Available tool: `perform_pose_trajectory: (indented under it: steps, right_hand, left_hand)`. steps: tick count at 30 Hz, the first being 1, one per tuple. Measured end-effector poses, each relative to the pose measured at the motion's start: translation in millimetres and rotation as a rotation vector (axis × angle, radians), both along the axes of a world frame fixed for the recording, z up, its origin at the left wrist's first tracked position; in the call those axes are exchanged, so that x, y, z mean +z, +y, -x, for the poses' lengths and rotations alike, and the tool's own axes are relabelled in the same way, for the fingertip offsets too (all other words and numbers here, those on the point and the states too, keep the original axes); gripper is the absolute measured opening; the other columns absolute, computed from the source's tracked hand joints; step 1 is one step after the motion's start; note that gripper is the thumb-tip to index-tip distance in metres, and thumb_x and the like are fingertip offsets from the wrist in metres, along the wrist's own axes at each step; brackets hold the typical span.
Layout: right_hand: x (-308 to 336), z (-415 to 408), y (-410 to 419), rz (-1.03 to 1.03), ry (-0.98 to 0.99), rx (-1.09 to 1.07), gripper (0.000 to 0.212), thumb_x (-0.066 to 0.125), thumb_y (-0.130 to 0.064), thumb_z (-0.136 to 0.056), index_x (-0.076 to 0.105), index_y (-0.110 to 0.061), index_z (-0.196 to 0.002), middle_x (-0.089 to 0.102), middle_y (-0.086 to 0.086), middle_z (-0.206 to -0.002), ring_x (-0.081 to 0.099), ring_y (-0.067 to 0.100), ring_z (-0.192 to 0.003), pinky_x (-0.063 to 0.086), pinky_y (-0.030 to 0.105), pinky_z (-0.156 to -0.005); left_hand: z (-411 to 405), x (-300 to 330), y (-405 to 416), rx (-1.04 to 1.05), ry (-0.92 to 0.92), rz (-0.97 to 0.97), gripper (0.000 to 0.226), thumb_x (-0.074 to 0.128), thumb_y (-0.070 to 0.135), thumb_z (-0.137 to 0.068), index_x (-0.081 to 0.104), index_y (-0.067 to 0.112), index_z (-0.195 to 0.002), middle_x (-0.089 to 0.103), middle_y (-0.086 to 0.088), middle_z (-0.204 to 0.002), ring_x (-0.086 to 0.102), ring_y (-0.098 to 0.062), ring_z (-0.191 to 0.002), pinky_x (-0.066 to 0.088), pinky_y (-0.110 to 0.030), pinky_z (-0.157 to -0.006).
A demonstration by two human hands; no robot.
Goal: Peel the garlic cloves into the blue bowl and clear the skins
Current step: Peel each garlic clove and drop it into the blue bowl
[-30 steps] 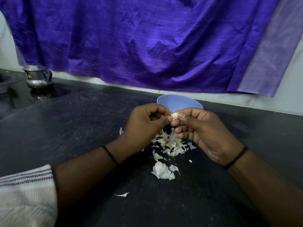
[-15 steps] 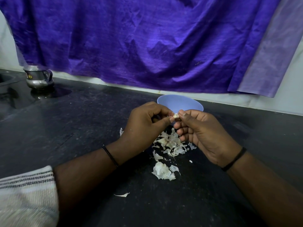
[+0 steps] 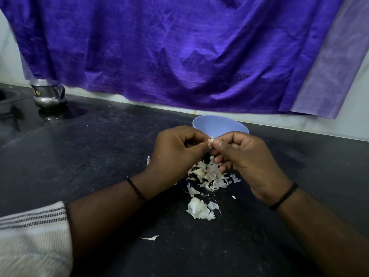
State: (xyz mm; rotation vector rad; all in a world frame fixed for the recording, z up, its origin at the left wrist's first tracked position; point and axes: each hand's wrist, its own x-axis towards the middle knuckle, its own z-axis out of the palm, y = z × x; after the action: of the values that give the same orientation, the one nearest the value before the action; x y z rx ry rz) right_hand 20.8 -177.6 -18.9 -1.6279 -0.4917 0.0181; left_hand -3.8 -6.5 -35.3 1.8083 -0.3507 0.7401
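A small garlic clove (image 3: 210,139) sits between the fingertips of both hands, just in front of the blue bowl (image 3: 217,124). My left hand (image 3: 175,149) pinches it from the left with thumb and forefinger. My right hand (image 3: 247,158) pinches it from the right. Only a white tip of the clove shows; the rest is hidden by my fingers. Below the hands a pile of white garlic skins (image 3: 207,173) lies on the black counter (image 3: 89,156), with a larger clump (image 3: 198,209) nearer me. The bowl's inside is hidden.
A steel jug (image 3: 48,94) stands at the far left of the counter, beside a sink edge (image 3: 6,96). A purple cloth (image 3: 179,52) hangs over the back wall. One loose skin (image 3: 150,237) lies nearer me on the counter.
The hands have closed tighter round the clove, so less of it shows now. They stay in the same place in front of the bowl.
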Motion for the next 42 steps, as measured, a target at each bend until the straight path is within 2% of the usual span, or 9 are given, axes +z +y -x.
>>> perform_pose_trajectory:
  steps: [3,5,11,15,18,26,36,42]
  right_hand:
    - [-1.5,-2.2,-0.9,0.008,-0.061,-0.013,0.009,0.067,-0.006,-0.09,0.069,-0.001,-0.098,0.073,0.019,-0.086,0.064,0.019,-0.066,0.054,0.026,-0.053]
    - [-2.7,-3.1,-1.0,0.015,-0.103,-0.021,0.008,0.067,-0.003,-0.091,0.068,-0.001,-0.098,0.074,0.017,-0.086,0.065,0.02,-0.066,0.055,0.027,-0.054]
    - [-3.2,-3.0,-0.3,0.029,-0.199,-0.039,0.006,0.071,-0.003,-0.087,0.072,-0.007,-0.092,0.074,0.011,-0.078,0.068,0.02,-0.066,0.059,0.032,-0.059]
    - [-2.9,-2.2,0.2,0.04,-0.227,-0.053,0.005,0.073,-0.001,-0.084,0.073,-0.004,-0.088,0.073,0.011,-0.072,0.068,0.019,-0.063,0.059,0.029,-0.059]
    - [-2.6,-1.0,0.8,0.017,-0.231,-0.052,0.005,0.072,0.001,-0.084,0.073,-0.003,-0.086,0.072,0.012,-0.07,0.068,0.019,-0.061,0.059,0.027,-0.059]
    - [-3.1,2.3,3.1,-0.029,-0.232,-0.054,0.01,0.072,0.005,-0.082,0.073,-0.005,-0.083,0.073,0.008,-0.069,0.068,0.017,-0.06,0.059,0.026,-0.059]
    - [2.3,2.4,2.5,-0.044,-0.167,-0.017,0.011,0.067,0.007,-0.087,0.072,-0.002,-0.091,0.073,0.008,-0.07,0.066,0.016,-0.06,0.057,0.022,-0.058]
    - [0.4,0.8,1.1,-0.011,-0.147,-0.024,0.012,0.068,0.001,-0.088,0.073,-0.001,-0.098,0.074,0.014,-0.079,0.067,0.018,-0.066,0.059,0.025,-0.06]
  left_hand:
    - [0.7,1.3,-0.7,0.027,-0.007,0.001,0.007,0.083,0.011,-0.078,0.078,0.014,-0.081,0.071,0.006,-0.075,0.062,-0.003,-0.057,0.048,-0.018,-0.053]
    - [1.7,2.2,-1.2,0.028,-0.007,-0.015,0.007,0.083,0.011,-0.079,0.078,0.015,-0.081,0.071,0.006,-0.075,0.064,-0.005,-0.059,0.05,-0.02,-0.054]
    - [1.8,0.8,-1.4,0.014,0.023,-0.034,0.004,0.079,0.011,-0.082,0.078,0.014,-0.081,0.071,0.005,-0.072,0.067,-0.012,-0.06,0.054,-0.028,-0.052]
    - [0.9,1.1,-0.8,0.022,0.053,-0.04,0.005,0.08,0.013,-0.081,0.078,0.014,-0.077,0.071,0.005,-0.068,0.065,-0.008,-0.055,0.054,-0.027,-0.051]
    - [1.8,1.7,-1.2,-0.001,0.076,-0.038,0.005,0.08,0.013,-0.082,0.077,0.015,-0.078,0.072,0.005,-0.065,0.069,-0.01,-0.056,0.057,-0.028,-0.053]
    - [0.7,-1.5,-3.3,-0.075,0.161,0.098,0.007,0.074,0.005,-0.085,0.075,0.007,-0.078,0.071,-0.009,-0.064,0.071,-0.024,-0.056,0.06,-0.039,-0.055]
    - [-0.7,2.3,-6.4,-0.139,0.209,0.193,0.013,0.068,0.0,-0.088,0.072,0.008,-0.078,0.068,-0.009,-0.061,0.066,-0.02,-0.053,0.056,-0.034,-0.053]
    - [-4.4,0.1,-4.0,-0.129,0.242,0.178,0.01,0.067,0.004,-0.089,0.069,0.007,-0.08,0.066,-0.003,-0.059,0.064,-0.022,-0.054,0.057,-0.042,-0.055]
